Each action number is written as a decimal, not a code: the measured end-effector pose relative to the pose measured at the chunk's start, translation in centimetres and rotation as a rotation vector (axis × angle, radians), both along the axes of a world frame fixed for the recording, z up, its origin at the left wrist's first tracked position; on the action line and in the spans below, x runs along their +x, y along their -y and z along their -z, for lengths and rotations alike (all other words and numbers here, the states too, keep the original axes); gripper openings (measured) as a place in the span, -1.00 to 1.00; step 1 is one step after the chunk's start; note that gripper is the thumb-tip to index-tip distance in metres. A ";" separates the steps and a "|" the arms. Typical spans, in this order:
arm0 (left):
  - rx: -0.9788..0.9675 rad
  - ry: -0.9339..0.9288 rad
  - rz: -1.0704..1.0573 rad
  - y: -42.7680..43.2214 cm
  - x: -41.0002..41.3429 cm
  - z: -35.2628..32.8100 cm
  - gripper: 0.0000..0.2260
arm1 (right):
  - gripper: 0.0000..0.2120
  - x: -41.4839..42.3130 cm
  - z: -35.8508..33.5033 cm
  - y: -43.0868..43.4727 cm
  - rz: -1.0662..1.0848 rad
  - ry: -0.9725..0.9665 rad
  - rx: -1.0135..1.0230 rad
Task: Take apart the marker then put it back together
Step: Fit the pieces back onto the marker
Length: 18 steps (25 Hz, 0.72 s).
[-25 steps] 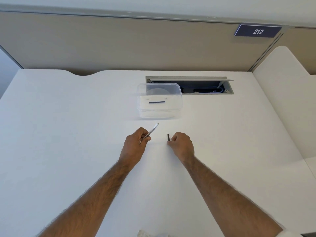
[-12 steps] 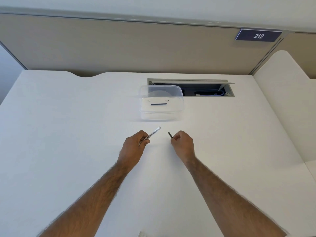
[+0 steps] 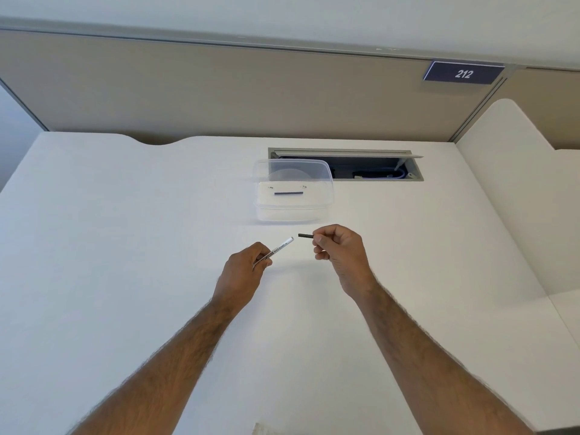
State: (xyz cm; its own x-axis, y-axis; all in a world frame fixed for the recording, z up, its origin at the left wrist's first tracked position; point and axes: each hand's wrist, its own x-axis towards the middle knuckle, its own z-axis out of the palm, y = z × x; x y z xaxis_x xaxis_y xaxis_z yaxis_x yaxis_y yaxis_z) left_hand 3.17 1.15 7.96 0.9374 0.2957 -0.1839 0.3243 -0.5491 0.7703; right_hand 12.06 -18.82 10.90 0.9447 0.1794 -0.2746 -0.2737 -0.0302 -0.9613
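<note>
Marker apart: left hand (image 3: 240,271) pinches white barrel (image 3: 278,248), right hand (image 3: 340,249) pinches dark cap (image 3: 305,236) just beside barrel tip; reassembly pending.

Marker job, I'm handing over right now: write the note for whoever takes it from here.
Left hand: grip shut on the white marker barrel, open end aimed up and right.
Right hand: grip shut on the small dark piece, pointing left at the barrel's end; a small gap remains.
Clear container behind the hands on the desk holds another dark stick-like part.
Done: marker is apart.
Left: likely seat the dark piece in the barrel, then refit what sits in the container.
</note>
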 end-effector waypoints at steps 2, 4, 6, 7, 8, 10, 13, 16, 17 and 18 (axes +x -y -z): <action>-0.001 0.007 0.009 0.0 -0.1 -0.2 -0.91 | -0.93 -0.2 -0.3 -0.2 -0.023 0.019 -0.014; -0.008 0.012 0.010 -0.1 -0.1 -0.3 -0.91 | -0.93 -0.4 -0.6 -0.4 -0.035 0.032 -0.031; 0.003 0.013 0.014 -0.1 -0.1 -0.5 -0.91 | -0.93 -0.5 -0.8 -0.5 -0.039 0.040 -0.040; 0.017 0.015 0.020 -0.1 -0.1 -0.6 -0.90 | -0.93 -0.6 -1.0 -0.5 -0.042 0.046 -0.045; 0.035 0.020 0.029 -0.1 -0.2 -0.7 -0.90 | -0.94 -0.6 -1.1 -0.4 -0.046 0.054 -0.056; 0.077 0.023 0.052 -0.1 -0.3 -0.8 -0.91 | -0.93 -0.4 -1.3 -0.3 -0.066 0.081 -0.094; 0.152 0.018 0.087 -0.2 -0.4 -1.0 -0.92 | -0.91 -0.2 -1.4 -0.1 -0.126 0.156 -0.188; 0.157 0.017 0.092 -0.2 -0.4 -1.0 -0.92 | -0.90 -0.2 -1.3 0.2 -0.147 0.198 -0.232; 0.154 0.015 0.087 -0.2 -0.4 -1.0 -0.92 | -0.90 -0.2 -1.3 0.2 -0.145 0.205 -0.237; 0.148 0.013 0.083 -0.1 -0.3 -1.0 -0.92 | -0.90 -0.2 -1.3 0.2 -0.141 0.210 -0.239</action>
State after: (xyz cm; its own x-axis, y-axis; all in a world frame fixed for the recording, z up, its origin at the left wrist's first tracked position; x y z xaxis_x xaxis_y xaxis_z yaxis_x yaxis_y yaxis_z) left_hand 2.84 1.29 8.92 0.9618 0.2403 -0.1314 0.2635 -0.6814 0.6828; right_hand 11.82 -19.04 12.21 0.9556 0.2659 -0.1271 -0.0480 -0.2852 -0.9573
